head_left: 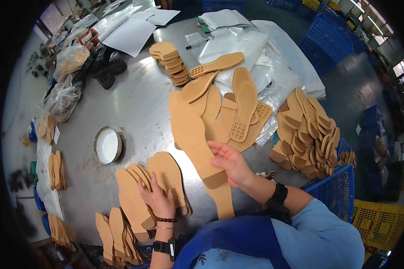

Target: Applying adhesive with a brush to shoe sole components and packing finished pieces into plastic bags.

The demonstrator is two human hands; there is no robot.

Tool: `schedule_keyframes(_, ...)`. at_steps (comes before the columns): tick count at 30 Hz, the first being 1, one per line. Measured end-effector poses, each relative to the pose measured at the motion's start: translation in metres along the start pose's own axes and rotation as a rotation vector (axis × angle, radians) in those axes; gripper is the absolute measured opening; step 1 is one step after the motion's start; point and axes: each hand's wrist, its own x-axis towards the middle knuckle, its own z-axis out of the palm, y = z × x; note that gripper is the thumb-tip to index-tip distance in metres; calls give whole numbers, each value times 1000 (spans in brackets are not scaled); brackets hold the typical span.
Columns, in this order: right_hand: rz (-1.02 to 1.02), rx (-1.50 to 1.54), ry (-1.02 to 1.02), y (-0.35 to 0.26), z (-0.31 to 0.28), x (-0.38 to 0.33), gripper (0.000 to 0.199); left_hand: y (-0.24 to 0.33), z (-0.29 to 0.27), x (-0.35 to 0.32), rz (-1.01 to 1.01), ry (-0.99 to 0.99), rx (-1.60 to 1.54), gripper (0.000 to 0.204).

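My right hand grips a tan shoe sole near its darker-tipped heel, thumb on top, holding it tilted over the table. My left hand lies with fingers spread between a stack of tan soles and a second small stack, touching the first. Beyond the held sole lies a loose heap of soles; one sole shows a grid of hollows at its heel. Another sole lies partly under the held one, its end close to my apron.
A white bowl stands on the metal table. Overlapping soles fill the right edge, above a blue crate. Plastic bags, stacked small soles and papers occupy the far side. More soles lie at the near left.
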Motion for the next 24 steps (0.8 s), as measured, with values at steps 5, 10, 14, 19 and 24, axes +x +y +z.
schedule_keyframes(5, 46, -487, -106, 1, 8, 18, 41, 18, 2, 27, 133, -302, -1646, 83)
schedule_keyframes(10, -384, -1816, 724, -43, -82, 92, 58, 35, 24, 63, -181, -909, -2227, 68)
schedule_keyframes(14, -137, -1831, 557, -74, -100, 88, 64, 46, 42, 80, -45, -903, -2161, 53)
schedule_keyframes(19, -188, -448, 257, -75, -50, 43, 56, 88, 60, 95, -58, -1076, -2509, 77)
schedule_keyframes(24, -420, -1425, 420, -55, -81, 74, 51, 121, 55, 102, 24, -1036, -2285, 97)
